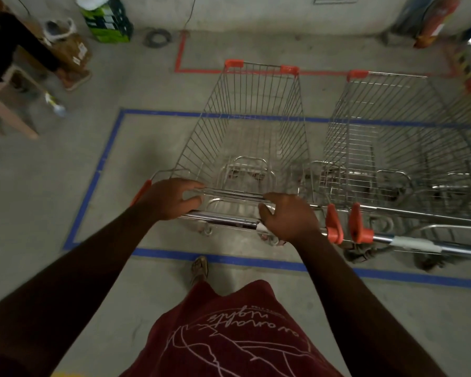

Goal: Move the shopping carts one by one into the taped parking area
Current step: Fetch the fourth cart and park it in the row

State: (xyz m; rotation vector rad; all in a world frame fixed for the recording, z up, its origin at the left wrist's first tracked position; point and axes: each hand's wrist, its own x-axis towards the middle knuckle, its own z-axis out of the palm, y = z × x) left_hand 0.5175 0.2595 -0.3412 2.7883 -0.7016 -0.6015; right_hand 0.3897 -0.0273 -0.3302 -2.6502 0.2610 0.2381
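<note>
A wire shopping cart with orange corner caps stands straight ahead of me, inside the blue taped rectangle on the concrete floor. My left hand grips the left end of its chrome handle bar. My right hand grips the right end. A second cart stands close beside it on the right, also within the blue tape, its handle running off to the right. The front of the cart I hold reaches past the far blue line.
A red taped outline lies beyond the blue one. A plastic chair stands at the left, with cardboard boxes, a green crate and a cable coil along the back wall. My foot is near the front blue line.
</note>
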